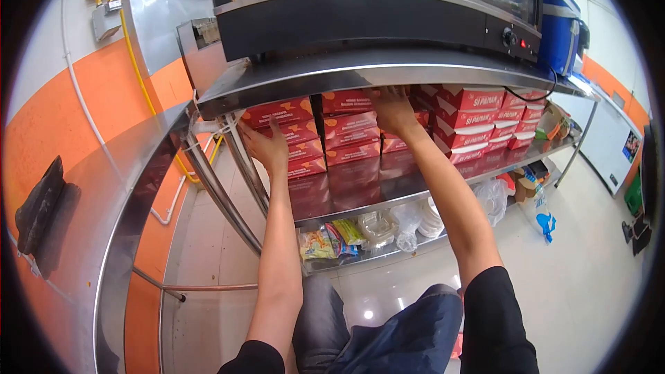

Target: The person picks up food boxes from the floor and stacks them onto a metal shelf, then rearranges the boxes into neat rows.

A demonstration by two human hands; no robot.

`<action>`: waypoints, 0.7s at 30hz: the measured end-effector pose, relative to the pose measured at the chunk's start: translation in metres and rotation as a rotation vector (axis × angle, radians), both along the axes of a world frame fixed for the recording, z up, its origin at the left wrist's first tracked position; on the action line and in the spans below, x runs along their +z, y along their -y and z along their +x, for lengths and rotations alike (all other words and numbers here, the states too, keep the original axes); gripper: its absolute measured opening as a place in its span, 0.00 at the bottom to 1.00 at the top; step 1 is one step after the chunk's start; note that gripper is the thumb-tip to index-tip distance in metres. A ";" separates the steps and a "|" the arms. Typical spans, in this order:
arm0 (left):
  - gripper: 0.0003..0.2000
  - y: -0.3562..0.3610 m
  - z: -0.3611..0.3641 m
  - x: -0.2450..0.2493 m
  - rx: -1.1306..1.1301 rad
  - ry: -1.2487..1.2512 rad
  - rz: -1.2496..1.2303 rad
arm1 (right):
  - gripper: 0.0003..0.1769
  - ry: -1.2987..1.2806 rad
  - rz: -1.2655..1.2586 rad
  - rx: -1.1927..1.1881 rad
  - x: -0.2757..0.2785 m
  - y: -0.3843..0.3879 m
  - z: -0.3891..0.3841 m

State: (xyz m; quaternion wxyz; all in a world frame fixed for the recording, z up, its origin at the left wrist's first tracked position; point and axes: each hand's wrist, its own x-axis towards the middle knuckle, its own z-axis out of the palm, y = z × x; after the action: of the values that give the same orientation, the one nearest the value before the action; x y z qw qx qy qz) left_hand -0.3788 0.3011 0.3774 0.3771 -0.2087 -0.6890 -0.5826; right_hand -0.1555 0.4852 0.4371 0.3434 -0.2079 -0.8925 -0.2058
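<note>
My left hand [269, 147] rests against the front left of a stack of red cardboard food boxes [303, 131], its fingers apart and stretched upward. Beside that stack stands a second column of red boxes [351, 128]. My right hand [393, 112] reaches in at the top of a third column of red boxes [398, 144], fingers extended, with their tips partly in shadow beneath the upper shelf edge. Whether either hand bears any weight cannot be seen. To the right are more stacked red and white boxes [478, 102] with printed lettering.
A glass food display warmer [381, 17] sits on the steel table [332, 77] above. The lower shelf holds snack packets [316, 244], clear plastic containers [377, 227] and bags [493, 197]. Steel legs [222, 187] stand at left, and a white chest freezer [609, 142] at right.
</note>
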 end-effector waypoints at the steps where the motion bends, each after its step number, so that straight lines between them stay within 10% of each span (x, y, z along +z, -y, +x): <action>1: 0.42 0.001 -0.002 -0.001 0.002 -0.049 0.018 | 0.47 -0.078 0.022 0.040 -0.005 0.004 0.007; 8: 0.36 0.023 0.039 -0.025 -0.120 -0.350 -0.019 | 0.31 -0.764 -0.441 0.116 -0.123 0.145 0.187; 14: 0.28 0.021 0.122 -0.073 -0.250 -0.574 -0.218 | 0.21 -1.148 -0.943 -1.031 -0.427 0.292 0.430; 19: 0.28 -0.013 0.121 -0.108 -0.273 -0.596 -0.384 | 0.40 -0.952 -1.128 -1.563 -0.501 0.369 0.517; 21: 0.29 -0.030 0.122 -0.127 -0.273 -0.545 -0.494 | 0.37 -1.417 -1.324 -1.599 -0.515 0.350 0.509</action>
State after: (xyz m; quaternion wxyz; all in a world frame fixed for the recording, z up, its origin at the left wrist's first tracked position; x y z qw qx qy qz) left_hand -0.2565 0.3311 0.2499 0.4037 -0.5299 -0.6492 -0.3672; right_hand 0.3532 0.1349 -0.0775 0.3559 -0.8866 -0.0690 0.2871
